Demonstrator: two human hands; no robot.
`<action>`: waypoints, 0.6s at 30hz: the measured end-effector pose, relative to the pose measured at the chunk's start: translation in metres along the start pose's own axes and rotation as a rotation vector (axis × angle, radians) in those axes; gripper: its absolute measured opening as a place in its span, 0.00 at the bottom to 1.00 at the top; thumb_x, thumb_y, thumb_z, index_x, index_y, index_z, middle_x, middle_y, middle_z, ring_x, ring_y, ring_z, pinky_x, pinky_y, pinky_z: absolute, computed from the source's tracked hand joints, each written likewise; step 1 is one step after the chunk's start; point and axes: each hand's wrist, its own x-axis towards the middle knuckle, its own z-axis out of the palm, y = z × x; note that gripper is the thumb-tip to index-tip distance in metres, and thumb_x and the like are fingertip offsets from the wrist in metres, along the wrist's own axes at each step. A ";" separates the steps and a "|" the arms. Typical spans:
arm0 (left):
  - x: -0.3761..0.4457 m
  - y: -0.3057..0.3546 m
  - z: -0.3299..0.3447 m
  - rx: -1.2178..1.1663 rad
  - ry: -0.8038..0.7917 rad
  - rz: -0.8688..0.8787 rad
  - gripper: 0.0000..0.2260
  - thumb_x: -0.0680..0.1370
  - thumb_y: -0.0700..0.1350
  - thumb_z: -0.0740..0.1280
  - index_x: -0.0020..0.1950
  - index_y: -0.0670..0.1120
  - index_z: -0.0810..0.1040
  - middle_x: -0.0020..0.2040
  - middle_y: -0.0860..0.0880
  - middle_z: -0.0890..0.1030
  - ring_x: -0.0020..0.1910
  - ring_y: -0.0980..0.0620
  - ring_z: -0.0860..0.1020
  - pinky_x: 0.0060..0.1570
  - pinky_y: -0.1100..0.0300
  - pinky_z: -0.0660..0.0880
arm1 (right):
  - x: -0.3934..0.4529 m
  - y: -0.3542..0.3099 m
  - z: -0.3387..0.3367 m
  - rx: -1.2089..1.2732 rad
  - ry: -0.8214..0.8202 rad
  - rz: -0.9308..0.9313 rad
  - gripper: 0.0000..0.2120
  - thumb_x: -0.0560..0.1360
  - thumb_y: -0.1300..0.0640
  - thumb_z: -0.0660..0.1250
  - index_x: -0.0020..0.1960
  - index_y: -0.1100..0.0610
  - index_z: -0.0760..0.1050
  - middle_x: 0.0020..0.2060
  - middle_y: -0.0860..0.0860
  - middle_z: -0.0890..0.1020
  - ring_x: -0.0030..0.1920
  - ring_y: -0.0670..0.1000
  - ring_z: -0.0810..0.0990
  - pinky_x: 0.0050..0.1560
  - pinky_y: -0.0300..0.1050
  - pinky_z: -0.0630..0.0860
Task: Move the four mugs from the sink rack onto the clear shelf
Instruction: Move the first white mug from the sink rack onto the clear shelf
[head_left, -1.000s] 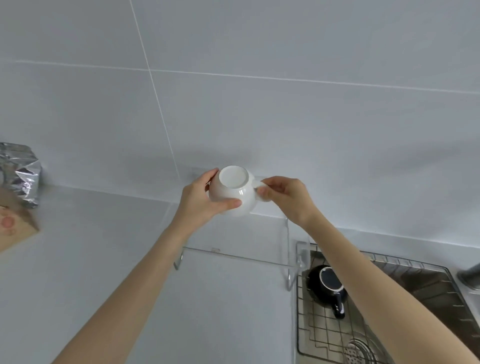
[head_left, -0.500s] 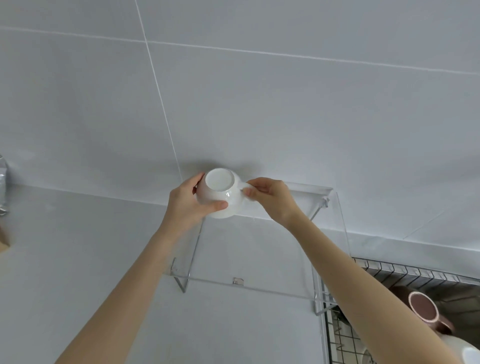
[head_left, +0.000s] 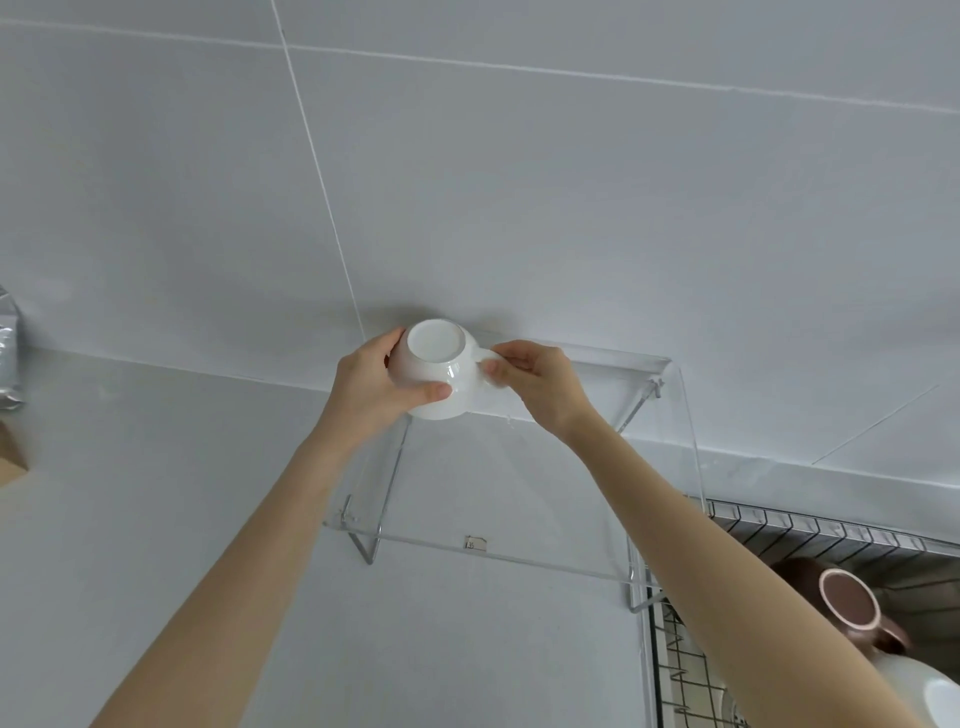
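A white mug (head_left: 439, 369) is held upside down, base toward me, at the back left corner of the clear shelf (head_left: 519, 551). My left hand (head_left: 371, 387) wraps its body from the left. My right hand (head_left: 540, 384) pinches its handle from the right. Whether the mug touches the shelf top I cannot tell. In the sink rack (head_left: 831, 535) at the lower right lies a brown mug (head_left: 852, 603), and a second white mug (head_left: 930, 691) shows at the frame's corner, partly cut off.
The white tiled wall (head_left: 519, 182) stands right behind the shelf. A silver foil bag (head_left: 9, 358) and a brown paper item (head_left: 10, 457) sit at the far left of the white counter (head_left: 156, 493).
The view has shifted right and nearer, so the shelf and the brown mug in the rack have come into sight. Both hands keep hold of the white mug at the shelf's back left.
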 end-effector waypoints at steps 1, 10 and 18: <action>0.000 0.001 0.000 0.003 0.000 -0.004 0.26 0.55 0.54 0.75 0.52 0.57 0.74 0.46 0.59 0.79 0.51 0.52 0.78 0.45 0.69 0.71 | 0.000 0.000 0.000 -0.007 -0.005 0.001 0.05 0.73 0.58 0.66 0.47 0.58 0.78 0.35 0.47 0.79 0.38 0.46 0.76 0.35 0.23 0.69; -0.001 0.008 0.003 0.122 -0.002 -0.020 0.26 0.61 0.46 0.78 0.56 0.46 0.74 0.53 0.48 0.79 0.55 0.46 0.76 0.44 0.67 0.71 | -0.009 -0.006 0.000 -0.059 -0.055 0.082 0.16 0.75 0.53 0.63 0.61 0.55 0.71 0.53 0.51 0.77 0.57 0.52 0.75 0.52 0.39 0.69; -0.051 0.059 0.056 0.241 0.089 0.255 0.30 0.65 0.42 0.75 0.65 0.44 0.69 0.64 0.46 0.74 0.62 0.49 0.72 0.61 0.66 0.65 | -0.066 -0.027 -0.045 0.156 0.082 -0.018 0.14 0.75 0.59 0.63 0.60 0.54 0.71 0.53 0.53 0.79 0.55 0.52 0.79 0.58 0.46 0.74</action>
